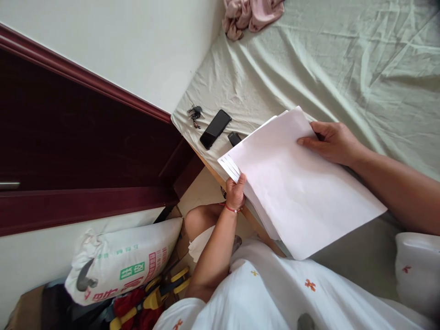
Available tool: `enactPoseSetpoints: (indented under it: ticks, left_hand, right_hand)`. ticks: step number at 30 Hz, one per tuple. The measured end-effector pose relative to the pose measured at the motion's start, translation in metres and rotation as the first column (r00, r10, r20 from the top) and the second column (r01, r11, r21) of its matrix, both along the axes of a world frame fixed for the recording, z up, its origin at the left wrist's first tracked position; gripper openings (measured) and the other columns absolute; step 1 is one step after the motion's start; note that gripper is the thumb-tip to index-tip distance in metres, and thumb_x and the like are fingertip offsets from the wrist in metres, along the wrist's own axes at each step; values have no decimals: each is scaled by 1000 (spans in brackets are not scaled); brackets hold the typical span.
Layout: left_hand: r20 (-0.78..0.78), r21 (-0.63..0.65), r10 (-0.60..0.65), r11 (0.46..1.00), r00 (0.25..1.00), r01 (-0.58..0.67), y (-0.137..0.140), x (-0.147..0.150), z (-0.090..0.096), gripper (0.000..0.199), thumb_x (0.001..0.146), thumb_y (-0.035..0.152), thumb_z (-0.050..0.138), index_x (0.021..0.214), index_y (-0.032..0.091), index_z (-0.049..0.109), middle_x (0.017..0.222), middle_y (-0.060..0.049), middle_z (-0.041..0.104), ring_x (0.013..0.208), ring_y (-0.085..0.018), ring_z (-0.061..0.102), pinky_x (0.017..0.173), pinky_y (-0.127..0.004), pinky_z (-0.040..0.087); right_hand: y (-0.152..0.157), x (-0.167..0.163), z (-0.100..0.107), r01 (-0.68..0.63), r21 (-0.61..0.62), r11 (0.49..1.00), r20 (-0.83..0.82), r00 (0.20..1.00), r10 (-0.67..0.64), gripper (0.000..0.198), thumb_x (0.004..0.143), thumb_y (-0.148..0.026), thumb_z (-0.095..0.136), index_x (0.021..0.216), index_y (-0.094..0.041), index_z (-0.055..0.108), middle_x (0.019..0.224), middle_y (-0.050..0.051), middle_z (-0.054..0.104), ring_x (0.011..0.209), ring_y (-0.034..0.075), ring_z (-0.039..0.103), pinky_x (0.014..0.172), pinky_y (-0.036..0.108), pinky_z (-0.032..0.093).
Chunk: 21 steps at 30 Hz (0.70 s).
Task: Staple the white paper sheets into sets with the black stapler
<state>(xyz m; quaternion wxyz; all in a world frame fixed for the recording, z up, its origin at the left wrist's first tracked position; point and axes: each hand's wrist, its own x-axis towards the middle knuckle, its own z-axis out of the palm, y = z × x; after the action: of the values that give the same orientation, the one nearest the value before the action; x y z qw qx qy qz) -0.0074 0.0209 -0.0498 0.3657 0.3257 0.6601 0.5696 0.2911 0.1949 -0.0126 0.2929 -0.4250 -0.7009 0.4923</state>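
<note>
A stack of large white paper sheets point(302, 183) is held up in front of me above the bed's edge, its layers fanned slightly at the left corner. My left hand point(235, 191) grips the near left edge, thumb on top and fingers hidden beneath. On the far right edge, my right hand point(332, 141) pinches the sheets, its thumb lying on the top page. The top sheet looks blank. A red string bracelet point(233, 209) circles my left wrist.
On the bed sheet point(343, 59) lie a black phone point(215, 129), a small black object point(234, 138) partly behind the paper, and keys point(195, 112). Pink cloth point(252, 16) is bunched at the back. A dark red wooden panel point(79, 123) and a white sack point(127, 261) are at left.
</note>
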Motion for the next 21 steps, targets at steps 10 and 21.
enactPoseSetpoints:
  ticks: [10,21]
  left_hand:
    - [93,20,82,996,992,-84,8,14,18,47,63,58,101,84,20,82,89,-3,80,95,-21,77,93,-31,59]
    - [160,45,161,984,974,-170,10,17,21,52,59,59,103,86,19,85,93,-3,83,97,-21,78,93,-28,60]
  right_hand:
    - [2,-2,-6,26,-19,999,-51,998,-27,35,86,-54,79,78,-24,61,70,-1,54,64,15,46,56,31,36]
    - [4,-4,-3,122,-29,992,-36,992,-123,27,85,-51,80,79,-26,71,65,1,60,60,17,50,55,34,38]
